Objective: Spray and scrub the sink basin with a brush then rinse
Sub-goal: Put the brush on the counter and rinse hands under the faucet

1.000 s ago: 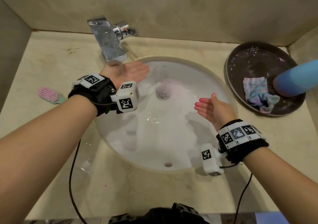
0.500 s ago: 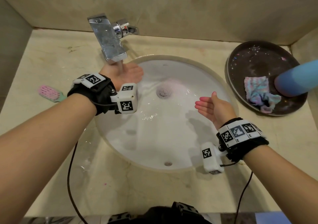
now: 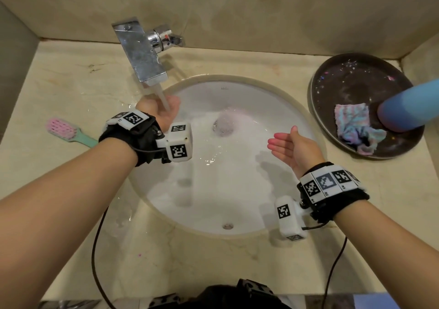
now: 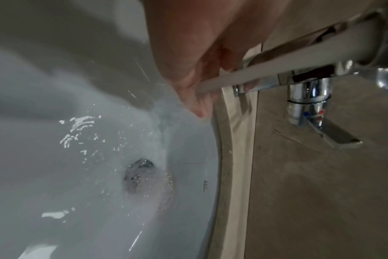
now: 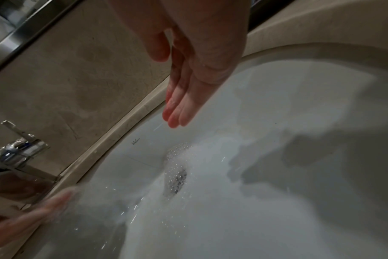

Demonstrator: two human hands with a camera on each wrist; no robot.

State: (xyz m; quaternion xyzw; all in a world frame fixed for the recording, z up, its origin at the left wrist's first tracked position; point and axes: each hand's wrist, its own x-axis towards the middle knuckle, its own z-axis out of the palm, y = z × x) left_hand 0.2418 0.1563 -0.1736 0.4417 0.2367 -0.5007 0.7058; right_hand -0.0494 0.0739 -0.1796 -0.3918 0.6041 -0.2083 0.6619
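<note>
Basin point(image 3: 237, 190): white, wet all over, thin foam draining toward the drain point(image 3: 223, 127) at its centre. Judged: spraying and scrubbing done, rinse under way.

Tap point(image 3: 140, 54): at 11 o'clock of the basin, running; the stream point(image 3: 164, 97) lands in my left hand.

Left hand point(image 3: 164, 111): cupped under the stream at the basin's 10 o'clock rim, fingers relaxed, holding nothing, deflecting water over the basin wall.

Right hand point(image 3: 294, 148): over the basin at 3 o'clock, fingers point(image 5: 182, 112) straight and together, empty, wet.

Brush point(image 3: 66, 130): pink bristles, green handle, lying on the bench at 9 o'clock, well apart from both hands.

Tray point(image 3: 332, 90): dark, on the bench at 2 o'clock, holding a cloth point(image 3: 354, 128) and a blue bottle point(image 3: 413, 109).

Left, as I judge: finish flushing foam, shut the tap.
</note>
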